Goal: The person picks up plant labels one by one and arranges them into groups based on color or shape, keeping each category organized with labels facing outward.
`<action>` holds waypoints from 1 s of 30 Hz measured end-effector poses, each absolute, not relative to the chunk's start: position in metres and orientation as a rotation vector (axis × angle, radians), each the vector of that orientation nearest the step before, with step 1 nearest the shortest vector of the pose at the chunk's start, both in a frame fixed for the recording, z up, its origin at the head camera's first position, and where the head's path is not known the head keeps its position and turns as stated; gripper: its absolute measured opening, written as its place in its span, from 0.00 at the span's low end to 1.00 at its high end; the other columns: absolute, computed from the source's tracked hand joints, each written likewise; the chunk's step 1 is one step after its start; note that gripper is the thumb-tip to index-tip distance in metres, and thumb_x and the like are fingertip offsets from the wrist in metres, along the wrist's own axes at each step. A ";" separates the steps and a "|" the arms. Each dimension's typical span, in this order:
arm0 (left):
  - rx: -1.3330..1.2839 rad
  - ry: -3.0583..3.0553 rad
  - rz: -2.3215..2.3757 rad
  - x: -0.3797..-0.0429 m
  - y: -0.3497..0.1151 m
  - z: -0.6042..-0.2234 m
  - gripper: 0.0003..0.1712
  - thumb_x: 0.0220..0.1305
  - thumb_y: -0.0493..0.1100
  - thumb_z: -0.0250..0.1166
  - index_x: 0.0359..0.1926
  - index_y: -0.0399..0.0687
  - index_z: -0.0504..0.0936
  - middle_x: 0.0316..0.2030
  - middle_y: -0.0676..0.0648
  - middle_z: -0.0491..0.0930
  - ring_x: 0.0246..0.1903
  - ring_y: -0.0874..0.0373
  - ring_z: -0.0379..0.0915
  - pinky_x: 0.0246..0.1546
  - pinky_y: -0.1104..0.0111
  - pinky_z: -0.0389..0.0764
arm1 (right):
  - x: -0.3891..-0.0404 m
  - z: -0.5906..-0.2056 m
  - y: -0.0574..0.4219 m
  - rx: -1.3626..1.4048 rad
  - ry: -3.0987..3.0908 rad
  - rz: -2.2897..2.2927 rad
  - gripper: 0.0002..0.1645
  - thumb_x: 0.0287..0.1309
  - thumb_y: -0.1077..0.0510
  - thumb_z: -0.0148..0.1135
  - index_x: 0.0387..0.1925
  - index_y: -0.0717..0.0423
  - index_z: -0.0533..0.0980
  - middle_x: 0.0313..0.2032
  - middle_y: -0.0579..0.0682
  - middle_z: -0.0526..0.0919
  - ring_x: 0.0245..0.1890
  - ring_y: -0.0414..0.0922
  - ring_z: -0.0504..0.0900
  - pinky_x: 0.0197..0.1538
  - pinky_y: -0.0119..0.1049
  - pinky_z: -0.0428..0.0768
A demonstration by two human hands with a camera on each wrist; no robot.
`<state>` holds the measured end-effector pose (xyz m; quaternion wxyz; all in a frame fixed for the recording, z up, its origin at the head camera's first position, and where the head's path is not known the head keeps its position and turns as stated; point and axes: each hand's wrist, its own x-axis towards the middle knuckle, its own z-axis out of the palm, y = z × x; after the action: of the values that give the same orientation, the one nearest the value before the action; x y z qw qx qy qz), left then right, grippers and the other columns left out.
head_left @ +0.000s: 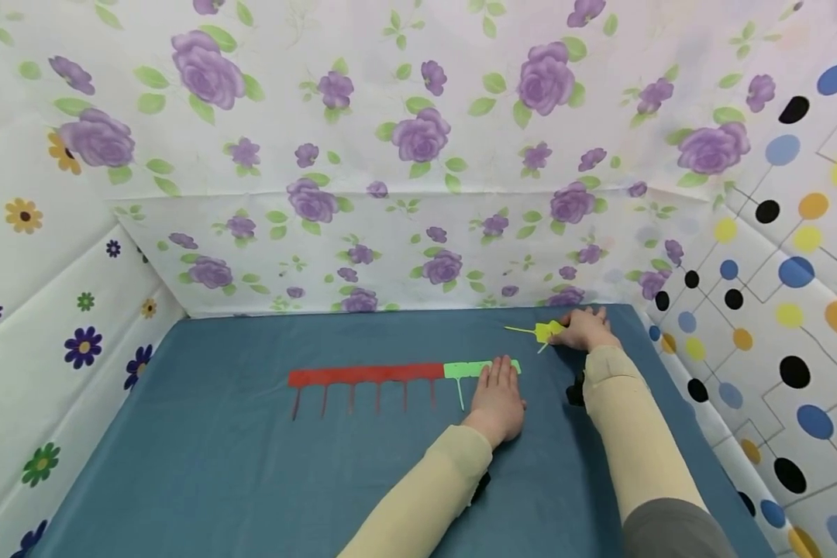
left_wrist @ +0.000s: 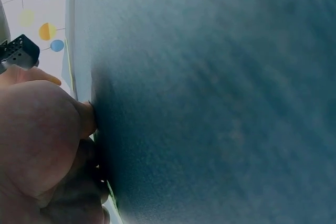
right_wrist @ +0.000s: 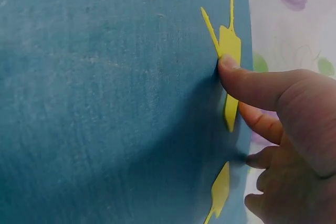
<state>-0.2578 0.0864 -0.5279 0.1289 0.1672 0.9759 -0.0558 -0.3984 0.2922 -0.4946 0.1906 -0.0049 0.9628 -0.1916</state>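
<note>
Several red marker cable ties [head_left: 366,374] lie edge to edge in a row, their thin tails pointing toward me. Green marker cable ties [head_left: 463,370] continue the row at its right end. My left hand [head_left: 498,403] lies with its fingers straight and pressed over the green ties, hiding part of them. Farther back and to the right, my right hand [head_left: 587,331] pinches a yellow marker cable tie [right_wrist: 230,43] between thumb and fingers, close to the table. A second yellow tie [right_wrist: 220,187] lies beneath that hand in the right wrist view.
The blue tabletop [head_left: 202,434] meets a flowered white sheet [head_left: 418,248] along its back edge. A dotted sheet [head_left: 760,310] borders the right side, and another flowered sheet [head_left: 63,434] the left. Small black devices [head_left: 575,389] sit at the wrists.
</note>
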 end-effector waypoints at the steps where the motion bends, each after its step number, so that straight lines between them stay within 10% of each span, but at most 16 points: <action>1: 0.486 2.835 -0.156 -0.258 0.086 -0.528 0.38 0.78 0.62 0.38 0.80 0.52 0.44 0.79 0.50 0.36 0.78 0.54 0.30 0.76 0.60 0.40 | -0.399 -0.494 0.291 -0.031 2.715 -0.513 0.40 0.64 0.43 0.64 0.67 0.66 0.69 0.71 0.81 0.41 0.68 0.79 0.22 0.67 0.73 0.35; 18: 0.472 2.832 -0.164 -0.260 0.089 -0.535 0.39 0.78 0.62 0.38 0.80 0.53 0.42 0.79 0.50 0.35 0.77 0.54 0.28 0.76 0.59 0.38 | -0.394 -0.493 0.271 -0.094 2.933 -0.268 0.23 0.62 0.45 0.68 0.44 0.62 0.85 0.68 0.83 0.51 0.70 0.79 0.30 0.68 0.73 0.42; 30: 0.475 2.841 -0.161 -0.259 0.088 -0.532 0.39 0.78 0.62 0.38 0.80 0.53 0.43 0.79 0.50 0.36 0.77 0.55 0.30 0.76 0.60 0.39 | -0.403 -0.498 0.286 -0.164 2.864 -0.330 0.30 0.63 0.39 0.65 0.46 0.63 0.83 0.67 0.82 0.55 0.70 0.79 0.31 0.68 0.73 0.40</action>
<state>-0.2588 0.0883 -0.5317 0.1279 0.1632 0.9767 -0.0553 -0.4033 0.2858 -0.4982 0.1268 -0.0564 0.9838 -0.1132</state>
